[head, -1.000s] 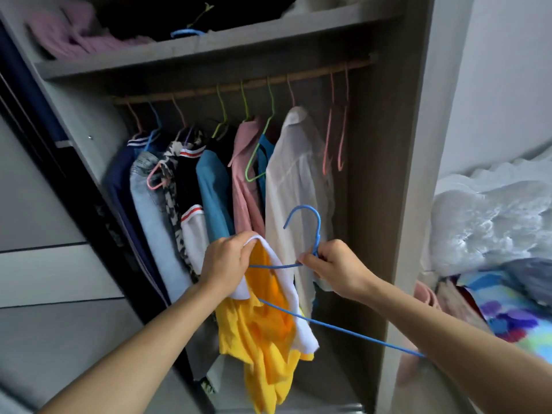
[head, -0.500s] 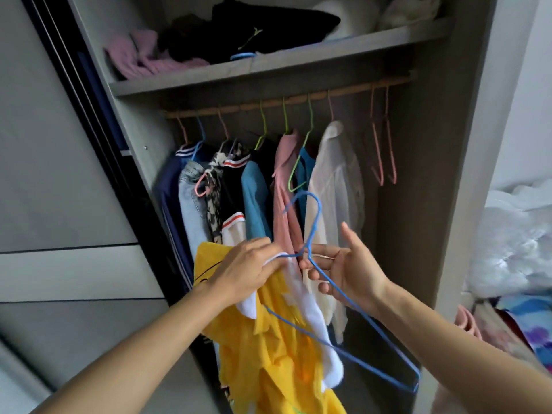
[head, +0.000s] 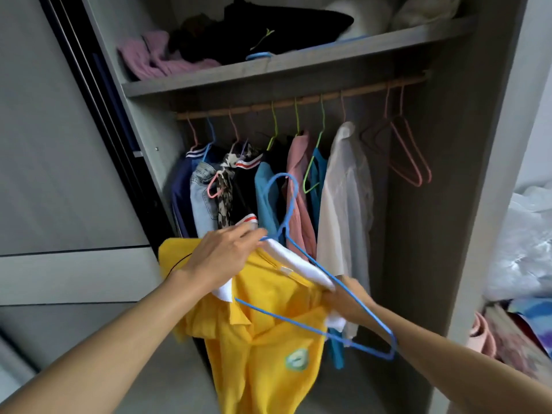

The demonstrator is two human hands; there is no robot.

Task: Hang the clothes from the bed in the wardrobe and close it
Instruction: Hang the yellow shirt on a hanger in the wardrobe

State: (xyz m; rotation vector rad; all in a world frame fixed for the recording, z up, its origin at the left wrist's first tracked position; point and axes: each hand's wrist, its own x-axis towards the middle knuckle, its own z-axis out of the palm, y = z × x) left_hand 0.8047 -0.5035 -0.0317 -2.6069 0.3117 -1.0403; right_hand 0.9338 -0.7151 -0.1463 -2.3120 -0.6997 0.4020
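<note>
On my feed the left hand (head: 218, 258) has its fingers curled on the yellow polo shirt with a white collar (head: 268, 339), right at the thin blue wire hanger (head: 287, 204); right hand (head: 346, 300) fingers pinch the collar's other end; shirt's held in front of the open grey wardrobe (head: 448, 204), below the wooden rail (head: 298, 100).

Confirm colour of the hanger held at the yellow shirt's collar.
Blue. The hanger against the yellow shirt shows best in the head view.
</note>
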